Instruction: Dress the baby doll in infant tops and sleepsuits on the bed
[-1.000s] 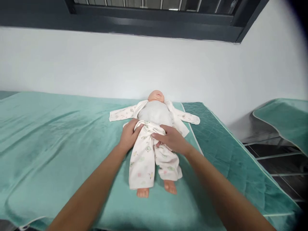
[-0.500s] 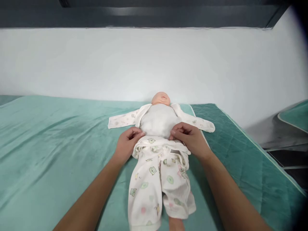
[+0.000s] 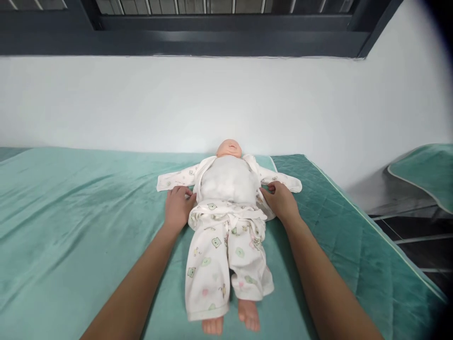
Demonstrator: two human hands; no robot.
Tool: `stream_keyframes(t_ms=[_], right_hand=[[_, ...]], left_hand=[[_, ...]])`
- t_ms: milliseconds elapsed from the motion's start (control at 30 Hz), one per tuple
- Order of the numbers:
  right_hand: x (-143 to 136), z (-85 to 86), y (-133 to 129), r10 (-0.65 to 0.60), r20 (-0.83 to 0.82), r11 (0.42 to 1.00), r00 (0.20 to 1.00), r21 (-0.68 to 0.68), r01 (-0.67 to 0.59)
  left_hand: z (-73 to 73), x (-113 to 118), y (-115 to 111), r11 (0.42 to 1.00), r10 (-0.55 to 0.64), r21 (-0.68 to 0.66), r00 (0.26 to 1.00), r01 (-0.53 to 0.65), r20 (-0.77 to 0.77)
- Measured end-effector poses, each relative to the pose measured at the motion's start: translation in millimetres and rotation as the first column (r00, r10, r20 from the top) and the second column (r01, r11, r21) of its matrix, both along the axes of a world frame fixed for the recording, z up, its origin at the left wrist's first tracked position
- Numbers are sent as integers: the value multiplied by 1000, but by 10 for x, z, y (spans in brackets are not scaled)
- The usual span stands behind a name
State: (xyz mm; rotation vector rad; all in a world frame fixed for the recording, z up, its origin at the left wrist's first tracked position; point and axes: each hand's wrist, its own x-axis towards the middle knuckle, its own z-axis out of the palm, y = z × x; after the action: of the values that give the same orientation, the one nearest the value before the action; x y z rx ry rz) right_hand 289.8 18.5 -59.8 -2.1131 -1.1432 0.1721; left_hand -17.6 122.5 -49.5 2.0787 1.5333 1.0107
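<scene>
A baby doll [image 3: 229, 148] lies on its back, head toward the wall and bare feet toward me. Its white printed jacket [image 3: 177, 178] is spread open at the front, with both sleeves stretched out sideways. The pale cloth torso [image 3: 230, 179] shows between the jacket's sides. Printed trousers [image 3: 208, 264] cover the legs, their waistband bunched at the doll's middle. My left hand [image 3: 179, 206] is closed at the jacket's left edge, fingertips pinched on the cloth. My right hand [image 3: 281, 200] pinches the jacket's right side beside the torso.
A light green sheet [image 3: 88, 236] lies under the doll. To the right is a darker quilted green mat [image 3: 347, 245] with a pale edge. Behind stands a white wall [image 3: 177, 104] below a dark window frame [image 3: 226, 42]. Another green cloth [image 3: 428, 170] hangs over metal rails at the right.
Both hands have moved outward from the waistband to the jacket's sides. More of the jacket shows at the right. My view has tilted up and shifted, bringing in the window bars and both feet.
</scene>
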Motion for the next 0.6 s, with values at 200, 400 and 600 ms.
stream_keyframes(t_ms=[200,400,600], right_hand=[[-97,90,-39,55,-252,993,966,119,-26],[-113,181,-133,180,-420,965,889,252,-76],[-71,245,-222,375,-751,925,543,346,-160]], left_hand=[[62,-113,-111,990,143,-78,800,-121,583],[50,-266,-25,962,248,-115,624,-246,741],[43,-402,94,903,377,-118,628,-413,681]])
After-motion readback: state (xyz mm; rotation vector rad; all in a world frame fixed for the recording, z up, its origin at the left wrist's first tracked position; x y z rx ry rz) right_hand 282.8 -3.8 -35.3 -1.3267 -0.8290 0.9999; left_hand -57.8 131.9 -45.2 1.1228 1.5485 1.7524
